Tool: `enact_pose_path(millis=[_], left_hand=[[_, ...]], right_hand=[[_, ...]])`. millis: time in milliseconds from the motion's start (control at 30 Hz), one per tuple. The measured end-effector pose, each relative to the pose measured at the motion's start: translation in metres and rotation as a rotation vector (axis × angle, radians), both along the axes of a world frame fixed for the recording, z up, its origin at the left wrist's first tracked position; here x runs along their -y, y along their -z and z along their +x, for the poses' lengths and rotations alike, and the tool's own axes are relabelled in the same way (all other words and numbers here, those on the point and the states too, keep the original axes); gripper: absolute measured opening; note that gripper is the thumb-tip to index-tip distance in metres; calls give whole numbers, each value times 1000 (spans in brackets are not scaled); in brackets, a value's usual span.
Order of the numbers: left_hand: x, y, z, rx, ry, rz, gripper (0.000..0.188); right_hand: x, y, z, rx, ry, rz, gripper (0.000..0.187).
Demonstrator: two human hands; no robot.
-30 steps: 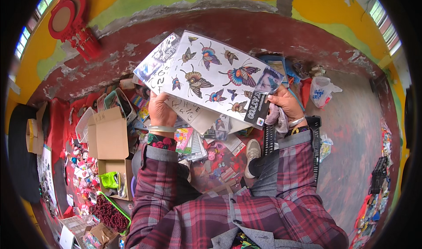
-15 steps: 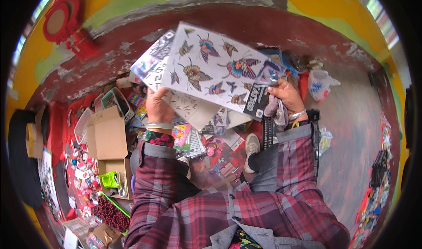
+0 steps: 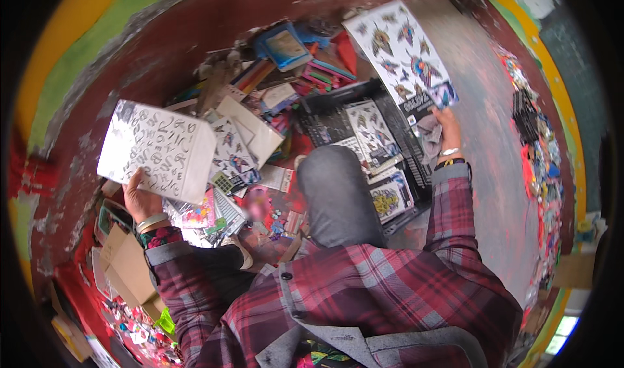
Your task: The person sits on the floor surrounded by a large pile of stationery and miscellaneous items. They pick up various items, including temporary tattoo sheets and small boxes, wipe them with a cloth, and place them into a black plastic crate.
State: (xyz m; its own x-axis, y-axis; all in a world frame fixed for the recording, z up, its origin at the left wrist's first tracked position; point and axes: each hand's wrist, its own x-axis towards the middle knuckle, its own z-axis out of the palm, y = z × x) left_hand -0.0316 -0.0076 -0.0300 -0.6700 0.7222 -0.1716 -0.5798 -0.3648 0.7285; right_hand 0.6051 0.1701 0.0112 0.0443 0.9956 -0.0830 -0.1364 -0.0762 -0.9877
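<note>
My left hand (image 3: 142, 199) grips a clear-sleeved white sheet with black lettering (image 3: 162, 150), held out to the left. Out to the right, my right hand (image 3: 450, 131) pinches the lower end of a butterfly tattoo sheet (image 3: 398, 46), which has a dark label along that end. A grey cloth (image 3: 429, 136) is bunched in the same hand. Below it is a black plastic crate (image 3: 422, 196) that holds another butterfly sheet (image 3: 372, 131) and a sheet with a yellow design (image 3: 388, 200). One more butterfly sheet (image 3: 229, 148) lies on the pile between my hands.
Loose papers and packets, among them a blue-framed packet (image 3: 284, 47), heap up against the dark red wall (image 3: 214, 24). An opened cardboard box (image 3: 123, 264) and scattered trinkets are at lower left. My bent knee (image 3: 335, 192) stands beside the crate. Small goods line the right wall.
My hands have moved apart. The butterfly sheet went right with my right hand, over the crate's side; the lettered sheet went left with my left. My view has turned, showing the crate.
</note>
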Motion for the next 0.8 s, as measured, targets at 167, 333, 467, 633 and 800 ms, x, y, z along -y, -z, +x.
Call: enact_pose_path(millis=[167, 333, 467, 633, 800], left_hand=[[-9, 13, 7, 77, 82, -56, 43], [-2, 4, 49, -79, 110, -156, 32], [14, 32, 66, -15, 175, -185, 44], [19, 33, 94, 1, 135, -284, 48], [15, 30, 105, -1, 123, -354, 50]], right_hand=[[69, 142, 137, -104, 373, -155, 8], [108, 204, 122, -99, 437, -434, 6], [90, 245, 94, -155, 357, -534, 11], [30, 295, 73, 146, 231, -603, 21], [-30, 321, 74, 1051, -43, -557, 29]])
